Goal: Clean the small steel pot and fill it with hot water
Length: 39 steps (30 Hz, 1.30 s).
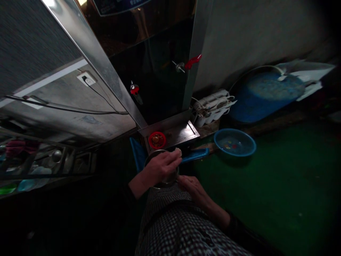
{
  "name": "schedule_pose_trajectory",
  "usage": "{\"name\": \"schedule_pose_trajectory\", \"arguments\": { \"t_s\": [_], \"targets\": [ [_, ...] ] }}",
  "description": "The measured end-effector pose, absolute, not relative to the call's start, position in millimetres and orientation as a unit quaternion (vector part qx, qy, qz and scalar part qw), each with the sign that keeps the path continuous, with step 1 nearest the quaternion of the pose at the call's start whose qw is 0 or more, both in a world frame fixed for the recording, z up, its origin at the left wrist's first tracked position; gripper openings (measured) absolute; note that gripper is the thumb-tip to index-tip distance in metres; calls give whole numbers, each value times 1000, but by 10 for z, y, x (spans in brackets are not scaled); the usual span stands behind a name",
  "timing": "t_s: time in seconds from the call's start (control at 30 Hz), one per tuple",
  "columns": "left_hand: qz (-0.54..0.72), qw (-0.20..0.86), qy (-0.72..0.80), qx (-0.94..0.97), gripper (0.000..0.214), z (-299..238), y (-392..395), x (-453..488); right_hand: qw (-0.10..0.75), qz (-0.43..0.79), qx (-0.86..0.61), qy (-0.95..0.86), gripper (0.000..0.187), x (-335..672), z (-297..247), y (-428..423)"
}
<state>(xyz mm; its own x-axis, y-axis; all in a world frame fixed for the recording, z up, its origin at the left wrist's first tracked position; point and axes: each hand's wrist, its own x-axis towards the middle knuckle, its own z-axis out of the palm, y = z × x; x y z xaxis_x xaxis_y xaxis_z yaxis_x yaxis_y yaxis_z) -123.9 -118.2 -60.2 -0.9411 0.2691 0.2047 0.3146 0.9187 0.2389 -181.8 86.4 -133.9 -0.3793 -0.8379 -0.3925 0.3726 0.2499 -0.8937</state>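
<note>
Tall steel water boiler (149, 64) filling the upper centre of the frame, red-handled taps (192, 61) on its front; blue basin (234, 142) on the green floor at right of centre. Round metal pot (160, 170) at lower centre, below the boiler's drip tray (183, 129). Left hand (160, 167) across the pot's mouth, fingers closed on a pale scrap (178, 152). Right hand (192, 186) against the pot's side, fingers together.

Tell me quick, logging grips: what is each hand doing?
Left hand: closed on the pot rim.
Right hand: against the pot's side; grip cannot be told.
</note>
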Motion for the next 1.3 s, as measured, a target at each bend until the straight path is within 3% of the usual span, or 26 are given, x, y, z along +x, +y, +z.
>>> {"name": "schedule_pose_trajectory", "arguments": {
  "t_s": [0.1, 0.3, 0.6, 0.73, 0.83, 1.07, 1.17, 1.3],
  "targets": [
    [-79, 17, -992, -98, 35, -735, -1209, -1503, 534, -566, -212, 592, 53, -1884, -1310, 891],
    [-87, -83, -987, 104, 28, -713, -1390, -1607, 486, -575, -248, 610, 49, -2075, -1258, 945],
    [-264, -67, -852, 448, 33, -1131, -1361, -1299, 418, -549, -279, 668, 51, -2235, -1422, 942],
    [-383, -16, -740, 553, 32, -1359, -1223, -1183, 291, -538, -390, 688, 38, -2256, -1543, 877],
    [-543, 9, -624, 562, 40, -1427, -1027, -1156, 171, -518, -456, 703, 30, -2317, -1568, 760],
    [-767, 70, -379, 514, 43, -1161, -714, -1249, -32, -447, -528, 721, 29, -2363, -1419, 392],
    [-800, 32, -376, 467, 43, -978, -731, -1227, 15, -451, -481, 752, 36, -2428, -1354, 231],
    [-727, 107, -468, 491, 56, -912, -979, -1135, 307, -607, -216, 700, 53, -2645, -1178, 88]
  ]
}}
